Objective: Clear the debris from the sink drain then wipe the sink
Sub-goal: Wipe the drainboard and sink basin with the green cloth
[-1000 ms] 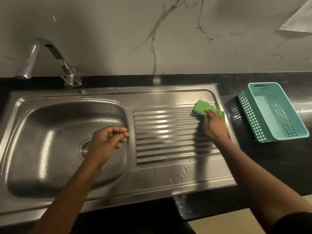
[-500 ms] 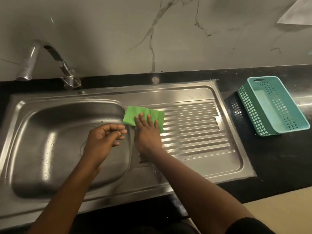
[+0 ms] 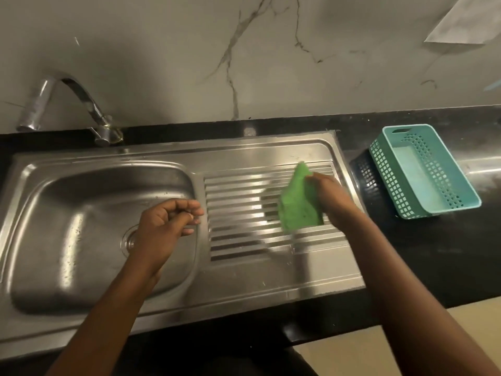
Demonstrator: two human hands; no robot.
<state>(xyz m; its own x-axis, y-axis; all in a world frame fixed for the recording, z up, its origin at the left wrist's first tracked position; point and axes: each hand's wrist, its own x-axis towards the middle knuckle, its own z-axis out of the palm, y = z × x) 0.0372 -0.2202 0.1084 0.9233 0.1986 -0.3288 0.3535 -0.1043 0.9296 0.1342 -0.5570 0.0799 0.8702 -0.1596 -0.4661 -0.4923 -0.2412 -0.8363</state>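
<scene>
A steel sink (image 3: 81, 213) with a ribbed drainboard (image 3: 244, 240) on its right fills the counter. My right hand (image 3: 333, 199) grips a green cloth (image 3: 298, 207) and holds it lifted above the right part of the drainboard, so the cloth hangs down. My left hand (image 3: 168, 226) hovers over the basin's right side with its fingers loosely curled and nothing visible in them. It hides part of the round drain (image 3: 128, 241) below it.
A curved chrome tap (image 3: 67, 104) stands at the back left. A teal perforated basket (image 3: 423, 169) sits on the black countertop (image 3: 433, 253) right of the sink. A marbled wall rises behind.
My right hand has swept the green cloth from the drainboard's left edge back to its right side and raised it off the ribs. My left hand stayed over the basin.
</scene>
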